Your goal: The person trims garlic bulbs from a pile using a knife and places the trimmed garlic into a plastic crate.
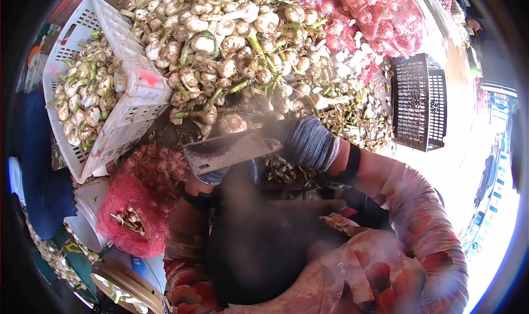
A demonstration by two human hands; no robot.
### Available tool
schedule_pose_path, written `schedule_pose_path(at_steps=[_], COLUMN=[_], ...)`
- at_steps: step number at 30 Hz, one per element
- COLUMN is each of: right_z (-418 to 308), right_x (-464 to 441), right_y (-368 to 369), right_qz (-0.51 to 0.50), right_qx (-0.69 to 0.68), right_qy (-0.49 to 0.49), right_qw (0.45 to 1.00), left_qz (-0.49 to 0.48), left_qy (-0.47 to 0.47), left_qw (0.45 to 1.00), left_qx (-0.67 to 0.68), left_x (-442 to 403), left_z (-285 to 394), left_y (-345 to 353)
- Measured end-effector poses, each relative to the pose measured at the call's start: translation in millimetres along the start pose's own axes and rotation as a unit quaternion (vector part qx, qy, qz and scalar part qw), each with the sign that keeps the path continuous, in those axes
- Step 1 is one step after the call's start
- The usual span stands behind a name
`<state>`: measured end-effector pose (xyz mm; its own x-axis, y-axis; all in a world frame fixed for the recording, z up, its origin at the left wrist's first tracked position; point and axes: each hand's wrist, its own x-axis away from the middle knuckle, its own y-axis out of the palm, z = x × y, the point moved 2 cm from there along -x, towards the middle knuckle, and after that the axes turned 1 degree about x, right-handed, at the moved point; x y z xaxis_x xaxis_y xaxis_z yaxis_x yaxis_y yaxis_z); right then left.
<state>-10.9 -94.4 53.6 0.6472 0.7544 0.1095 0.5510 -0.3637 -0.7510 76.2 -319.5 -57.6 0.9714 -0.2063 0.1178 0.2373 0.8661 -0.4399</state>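
Observation:
My right hand (306,140), in a grey knitted glove, is at the right end of a flat, worn metal plate (231,153) with a slot near its left end. A dark smudge blurs its fingertips, so what it holds, if anything, does not show. My left hand (212,176), also gloved in grey, is mostly hidden behind the plate; its fingers are out of sight. Just beyond the plate lies a garlic bulb (232,124), at the near edge of a large heap of garlic (215,44) with stems. Cut stem scraps (352,118) lie to the right.
A white crate (140,85) of garlic stands at the left, near a person's dark blue sleeve or trouser leg (47,165). Red mesh sacks lie at the near left (132,215) and the back (380,16). A black plastic crate (419,102) stands at the right.

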Motion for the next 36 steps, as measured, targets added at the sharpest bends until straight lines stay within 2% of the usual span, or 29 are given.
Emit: schedule_pose_path(at_steps=[4, 7, 8, 9, 10, 11, 13, 14, 15, 16, 17, 19, 20, 21, 22, 23, 24, 25, 27, 29, 30, 31, 32, 33, 34, 35, 36], right_z=[19, 32, 43, 56, 83, 109, 124, 128, 124, 128, 127, 100, 105, 115, 115, 112, 111, 111, 112, 96, 96, 84, 83, 84, 89, 114, 101], right_x=[9, 15, 20, 22, 27, 31, 36, 44, 61, 69, 64, 52, 54, 59, 59, 58, 58, 57, 57, 47, 44, 37, 35, 34, 35, 41, 32], right_y=[8, 15, 22, 27, 29, 27, 24, 12, 2, -1, 1, -10, -4, 5, 9, 13, 15, 20, 27, 20, 21, 13, 10, 11, 12, 22, 18], right_qz=[-0.02, -0.03, -0.002, 0.027, 0.011, -0.003, -0.005, 0.03, 0.059, 0.075, 0.091, 0.063, 0.086, 0.125, 0.114, 0.105, 0.093, 0.078, 0.065, 0.061, 0.069, 0.07, 0.076, 0.076, 0.098, 0.117, 0.104], right_qx=[0.03, 0.049, 0.075, 0.099, 0.108, 0.112, 0.163, 0.136, 0.101, 0.087, 0.068, -0.017, -0.016, 0.004, 0.007, 0.012, 0.021, 0.027, 0.003, -0.003, -0.059, -0.057, -0.073, -0.094, -0.08, -0.073, -0.159], right_qy=[0.005, 0.0, 0.014, 0.022, 0.153, 0.28, 0.296, 0.278, 0.269, 0.263, 0.249, 0.349, 0.334, 0.246, 0.242, 0.241, 0.252, 0.261, 0.286, 0.283, 0.292, 0.307, 0.31, 0.311, 0.253, 0.234, 0.244], right_qw=[0.999, 0.998, 0.997, 0.995, 0.982, 0.954, 0.941, 0.951, 0.956, 0.958, 0.962, 0.935, 0.939, 0.961, 0.964, 0.965, 0.963, 0.962, 0.956, 0.957, 0.952, 0.947, 0.945, 0.943, 0.959, 0.962, 0.951], left_qz=[-0.076, -0.161, -0.225, -0.176, -0.122, -0.063, 0.06, 0.115, 0.147, 0.154, 0.143, 0.157, 0.187, 0.205, 0.237, 0.244, 0.258, 0.273, 0.309, 0.276, 0.309, 0.339, 0.339, 0.298, 0.263, 0.305, 0.285], left_qy=[-0.019, -0.048, -0.005, 0.032, 0.063, 0.05, 0.039, 0.043, 0.085, 0.169, 0.229, 0.154, 0.06, -0.034, 0.014, 0.046, 0.077, -0.03, -0.088, -0.143, -0.164, -0.186, -0.202, -0.229, -0.187, -0.137, -0.146], left_qw=[0.987, 0.94, 0.973, 0.984, 0.988, 0.996, 0.995, 0.975, 0.908, 0.801, 0.716, 0.736, 0.824, 0.886, 0.942, 0.956, 0.961, 0.946, 0.947, 0.95, 0.932, 0.91, 0.904, 0.916, 0.936, 0.931, 0.935], left_qx=[0.14, 0.298, 0.047, -0.012, -0.075, -0.031, 0.063, 0.185, 0.382, 0.553, 0.644, 0.641, 0.532, 0.415, 0.239, 0.153, 0.066, 0.171, 0.013, -0.039, -0.095, -0.149, -0.164, -0.138, -0.138, -0.147, -0.149], left_x=[2, -6, -21, -23, -24, -20, -11, -12, -18, -22, -24, -23, -30, -42, -54, -70, -86, -96, -128, -162, -179, -194, -202, -203, -206, -203, -204], left_z=[1, 19, 41, 50, 59, 64, 73, 82, 94, 108, 117, 109, 94, 67, 7, -2, 15, 26, 25, 38, 34, 27, 25, 36, 30, 35, 19], left_y=[5, 6, 0, -1, -2, -14, -39, -71, -100, -129, -153, -172, -166, -153, -129, -115, -108, -94, -84, -85, -83, -80, -81, -90, -93, -95, -89])
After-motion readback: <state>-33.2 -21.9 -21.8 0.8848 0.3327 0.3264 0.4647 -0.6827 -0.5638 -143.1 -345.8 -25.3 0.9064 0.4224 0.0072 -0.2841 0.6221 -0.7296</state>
